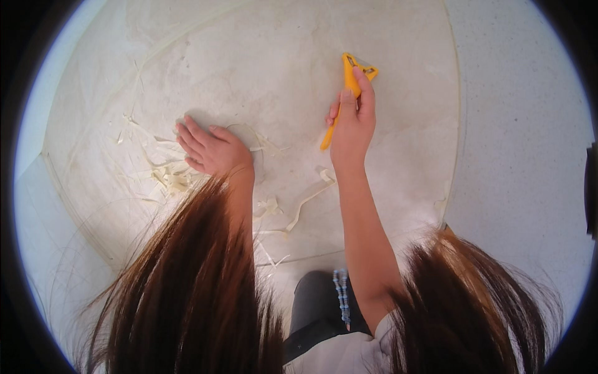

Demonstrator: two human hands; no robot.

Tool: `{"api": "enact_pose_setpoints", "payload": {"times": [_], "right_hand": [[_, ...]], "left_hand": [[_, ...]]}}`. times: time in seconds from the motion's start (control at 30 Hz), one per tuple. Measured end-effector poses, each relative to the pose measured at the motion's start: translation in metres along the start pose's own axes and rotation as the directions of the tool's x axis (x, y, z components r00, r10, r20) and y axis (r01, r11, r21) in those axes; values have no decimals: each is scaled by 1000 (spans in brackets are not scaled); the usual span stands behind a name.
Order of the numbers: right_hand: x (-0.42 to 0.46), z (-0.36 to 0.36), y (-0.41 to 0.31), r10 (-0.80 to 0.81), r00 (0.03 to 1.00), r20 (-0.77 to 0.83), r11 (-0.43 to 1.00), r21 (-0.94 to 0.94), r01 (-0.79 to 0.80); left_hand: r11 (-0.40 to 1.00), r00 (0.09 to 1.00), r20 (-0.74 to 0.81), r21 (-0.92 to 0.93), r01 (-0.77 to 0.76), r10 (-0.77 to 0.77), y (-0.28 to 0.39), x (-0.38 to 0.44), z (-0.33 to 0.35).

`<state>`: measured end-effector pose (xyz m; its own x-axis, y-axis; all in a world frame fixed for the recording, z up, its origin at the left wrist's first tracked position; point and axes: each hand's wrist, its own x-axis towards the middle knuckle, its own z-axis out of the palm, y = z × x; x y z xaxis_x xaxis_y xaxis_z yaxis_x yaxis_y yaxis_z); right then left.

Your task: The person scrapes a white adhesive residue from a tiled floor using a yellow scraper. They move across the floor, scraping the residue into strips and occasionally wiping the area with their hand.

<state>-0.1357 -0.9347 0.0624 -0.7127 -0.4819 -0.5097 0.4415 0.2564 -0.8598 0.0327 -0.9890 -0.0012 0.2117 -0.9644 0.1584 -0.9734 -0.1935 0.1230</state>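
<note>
My right hand [355,117] is closed around the handle of a yellow plastic scraper [350,82], with one finger laid along its head. The scraper's wide blade end points away from me, over a pale, stained surface [280,56]; whether the blade touches it I cannot tell. Palm down, my left hand [217,149] rests on the same surface with fingers spread and nothing held. Thin cream strips [173,177] lie in a tangled heap just beside and below its fingers. One longer curled strip [303,201] lies between my forearms.
A raised edge or seam [458,103] runs down the right side, with a speckled light surface [518,117] beyond it. Another seam [77,210] crosses the lower left. Long hair hangs over both lower sides and hides part of my left arm. A beaded string [343,297] hangs near my knee.
</note>
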Motion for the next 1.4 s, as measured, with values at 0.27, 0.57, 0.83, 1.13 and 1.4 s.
{"api": "enact_pose_setpoints", "payload": {"times": [0.27,0.57,0.83,1.13,1.4], "right_hand": [[-8,-8,5,19,1000,-18,997,78,-17],[3,-9,2,-7,999,47,1000,20,6],[4,-5,0,2,999,37,1000,18,-3],[8,-5,-3,-9,998,60,1000,7,9],[10,-4,-4,-7,999,39,1000,-8,7]], "left_hand": [[1000,1000,5,4,-9,9,-1,1,-3],[1000,1000,0,-14,-13,13,1,-3,0],[1000,1000,3,-15,-9,9,1,-1,-2],[1000,1000,2,-9,-11,11,0,-1,-3],[1000,1000,20,-7,-6,6,2,-2,-3]]}}
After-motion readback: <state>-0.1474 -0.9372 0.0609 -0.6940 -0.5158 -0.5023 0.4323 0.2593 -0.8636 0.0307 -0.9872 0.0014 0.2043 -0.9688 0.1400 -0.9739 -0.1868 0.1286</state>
